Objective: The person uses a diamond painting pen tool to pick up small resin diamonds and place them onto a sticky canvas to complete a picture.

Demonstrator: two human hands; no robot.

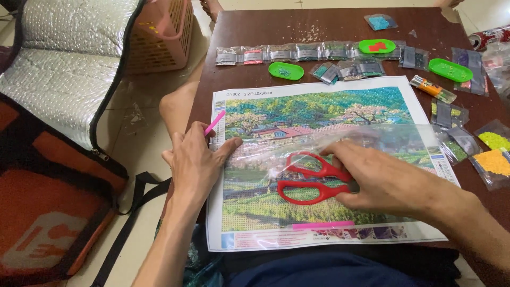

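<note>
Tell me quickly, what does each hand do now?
Left hand: holding a thin pink plastic pen, resting on the printed landscape canvas.
Right hand: fingers on the red-handled scissors; grip cannot be told.

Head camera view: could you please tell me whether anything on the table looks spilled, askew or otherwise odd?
A few tiny beads lie scattered loose on the bare table near its far edge, outside the bags. The clear film over the canvas is partly peeled and wrinkled. Nothing else stands out.
</note>
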